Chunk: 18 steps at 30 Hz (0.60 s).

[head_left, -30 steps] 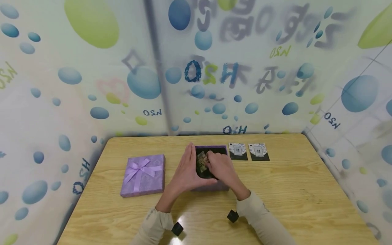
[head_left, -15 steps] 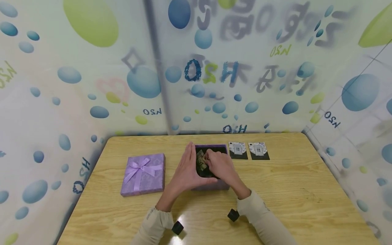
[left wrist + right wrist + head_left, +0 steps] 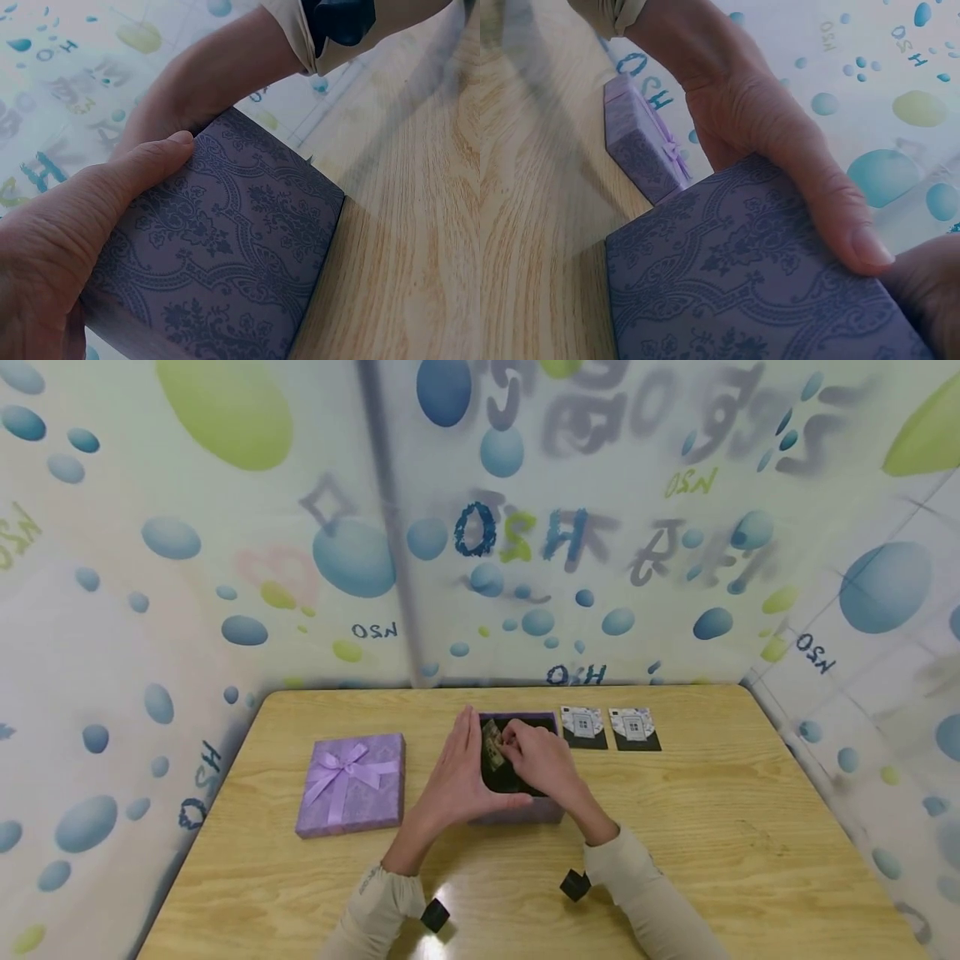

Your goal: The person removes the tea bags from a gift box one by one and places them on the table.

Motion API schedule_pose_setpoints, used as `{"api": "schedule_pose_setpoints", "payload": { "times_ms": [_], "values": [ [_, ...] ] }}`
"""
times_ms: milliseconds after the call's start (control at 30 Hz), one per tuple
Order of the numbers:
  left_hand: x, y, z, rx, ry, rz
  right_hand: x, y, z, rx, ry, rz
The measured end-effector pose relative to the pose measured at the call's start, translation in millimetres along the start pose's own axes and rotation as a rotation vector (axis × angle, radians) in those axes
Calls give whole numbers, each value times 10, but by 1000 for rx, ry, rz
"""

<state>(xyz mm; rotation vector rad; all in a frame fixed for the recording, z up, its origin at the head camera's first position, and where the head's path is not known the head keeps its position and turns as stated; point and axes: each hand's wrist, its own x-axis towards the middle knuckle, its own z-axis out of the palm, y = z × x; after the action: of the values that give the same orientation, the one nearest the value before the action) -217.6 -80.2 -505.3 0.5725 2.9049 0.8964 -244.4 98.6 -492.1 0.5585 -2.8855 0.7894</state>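
A purple patterned box [image 3: 525, 812] with a dark inside stands lidless on the table. My left hand [image 3: 455, 777] lies along its left side, fingers straight, the thumb stretched over the front rim. In the left wrist view that thumb rests at the top edge of the box wall [image 3: 232, 225]. My right hand [image 3: 542, 760] reaches into the box and pinches a small flat gold-and-dark patterned piece [image 3: 492, 745] between thumb and fingers. Its exact kind is too small to tell. Both wrist views show mostly the box's outer wall [image 3: 735, 277], which hides the piece.
A purple box lid [image 3: 356, 785] with a ribbon bow lies left of the box. Two square printed cards [image 3: 583, 727] lie side by side at the back right of the box. The wooden table [image 3: 712, 843] meets a patterned curtain [image 3: 480, 643] behind it.
The right hand has shifted the gold patterned piece slightly toward the back of the box and turned it a little. The left hand has kept its place on the box.
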Motion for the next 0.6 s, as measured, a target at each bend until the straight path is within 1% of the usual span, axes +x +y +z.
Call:
{"api": "schedule_pose_setpoints", "payload": {
  "times_ms": [167,400,533,600],
  "values": [
    [9,0,-8,4,-5,-1,6,-1,-47,93,-10,22],
    [11,9,-1,-12,-1,-2,7,6,-158,279,-61,16],
    [7,5,-2,-17,1,-3,19,16,-206,331,-66,21],
    [6,-1,-4,-15,1,-1,28,21,-222,344,-44,8]
  ]
}}
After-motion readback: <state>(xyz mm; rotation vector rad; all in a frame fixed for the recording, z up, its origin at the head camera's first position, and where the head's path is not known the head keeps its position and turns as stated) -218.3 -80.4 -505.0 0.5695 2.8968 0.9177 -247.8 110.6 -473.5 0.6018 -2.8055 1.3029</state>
